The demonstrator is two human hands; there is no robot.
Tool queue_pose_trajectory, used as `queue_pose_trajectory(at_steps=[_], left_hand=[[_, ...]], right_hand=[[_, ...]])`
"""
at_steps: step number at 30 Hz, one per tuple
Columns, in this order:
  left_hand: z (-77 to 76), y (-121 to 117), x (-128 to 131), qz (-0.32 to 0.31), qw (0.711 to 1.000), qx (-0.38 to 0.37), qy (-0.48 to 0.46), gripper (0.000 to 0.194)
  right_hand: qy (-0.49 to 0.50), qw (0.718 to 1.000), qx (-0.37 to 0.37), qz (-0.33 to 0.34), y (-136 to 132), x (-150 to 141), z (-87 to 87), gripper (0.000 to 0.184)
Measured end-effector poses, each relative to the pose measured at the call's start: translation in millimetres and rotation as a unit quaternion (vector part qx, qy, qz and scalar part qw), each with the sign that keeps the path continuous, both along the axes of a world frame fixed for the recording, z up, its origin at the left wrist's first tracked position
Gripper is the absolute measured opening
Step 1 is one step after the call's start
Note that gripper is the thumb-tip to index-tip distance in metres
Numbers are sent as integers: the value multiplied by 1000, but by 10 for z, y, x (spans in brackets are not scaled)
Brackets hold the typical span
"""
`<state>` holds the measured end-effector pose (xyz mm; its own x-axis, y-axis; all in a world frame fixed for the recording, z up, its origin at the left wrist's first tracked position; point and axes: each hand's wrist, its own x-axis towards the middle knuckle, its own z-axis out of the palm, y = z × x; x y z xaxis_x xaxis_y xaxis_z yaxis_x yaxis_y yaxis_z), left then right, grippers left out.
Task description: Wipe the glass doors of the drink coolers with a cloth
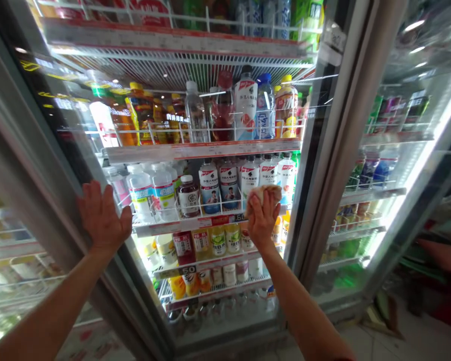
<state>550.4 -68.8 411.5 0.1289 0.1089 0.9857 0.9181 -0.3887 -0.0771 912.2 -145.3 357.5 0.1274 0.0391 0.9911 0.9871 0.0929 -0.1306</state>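
Pale, crumpled fabric cloth (268,193): in front of the middle shelf, right of centre, bunched under the right hand (263,218) and apparently against the clear glass pane (210,328); the bunching probably gives the fingers a thick pad to bear on.
Right fingers: bent over the cloth and pressing it from the near side, not widely spread; whether the thumb pinches it I cannot tell.
Left hand (103,218): bare, near the left edge of the pane, beside the grey metal door frame (135,306); likely set there as a brace, opposite the working arm.
Left fingers: extended and slightly apart, thumb spread to the right, nothing held; whether the whole palm touches, I cannot tell.
Clear plastic bottles with white-and-red labels (268,173): upright in a row beyond the pane, labels facing near, presumably so they can be read through the glass.
White wire rail (225,204): along the near edge of the bottles' shelf, likely to keep them from tipping out.
Red-and-white price strip (210,220): below that rail, apparently placed to sit under the matching drinks.
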Motion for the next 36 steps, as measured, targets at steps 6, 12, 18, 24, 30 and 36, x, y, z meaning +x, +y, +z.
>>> queue_pose_trajectory(at_steps=[6,12,18,24,30,36], left_hand=[[-21,6,-33,-18,1000,4,-5,62],[-36,-46,-67,-55,998,-9,-4,61],[-76,-39,-115,-63,998,6,6,65],[-363,-55,107,-42,999,-6,-8,66],[-1181,-99,352,-49,999,3,-20,66],[-1695,-59,254,-68,997,39,-27,62]], right_hand=[[-106,991,-65,55,94,-976,-174,50],[-188,980,-45,40,163,-1225,-278,43],[117,985,95,-87,146,-328,-432,43],[-9,999,48,-22,286,-1045,-380,50],[-219,975,-14,9,187,-1104,-564,48],[116,982,109,-104,58,832,-806,45]])
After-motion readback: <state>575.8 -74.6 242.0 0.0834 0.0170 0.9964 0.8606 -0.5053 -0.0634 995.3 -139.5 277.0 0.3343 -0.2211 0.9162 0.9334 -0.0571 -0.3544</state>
